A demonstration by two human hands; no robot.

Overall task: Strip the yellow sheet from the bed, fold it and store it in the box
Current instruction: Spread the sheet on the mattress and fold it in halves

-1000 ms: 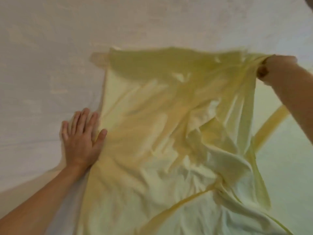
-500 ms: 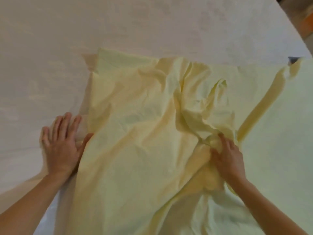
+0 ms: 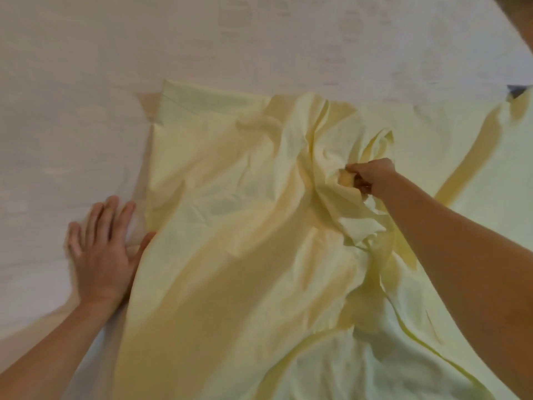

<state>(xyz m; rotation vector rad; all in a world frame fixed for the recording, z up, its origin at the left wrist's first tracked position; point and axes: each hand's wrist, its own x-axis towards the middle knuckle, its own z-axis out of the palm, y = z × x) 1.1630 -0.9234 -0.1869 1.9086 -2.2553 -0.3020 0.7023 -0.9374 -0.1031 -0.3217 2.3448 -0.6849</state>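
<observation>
The soft, light, floppy-looking yellow sheet (image 3: 230, 226), crumpled on the bed (image 3: 202, 39) across the middle of the frame, is pressed by the flat left hand (image 3: 101, 249), pinched by the right hand (image 3: 369, 176), and probably best held by its corners.

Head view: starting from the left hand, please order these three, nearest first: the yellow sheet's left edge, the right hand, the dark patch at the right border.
1. Yellow sheet's left edge: just beside the thumb of the left hand.
2. Right hand: centre-right, pinching bunched fabric.
3. Dark patch: far right border, beyond the bed's corner.
</observation>
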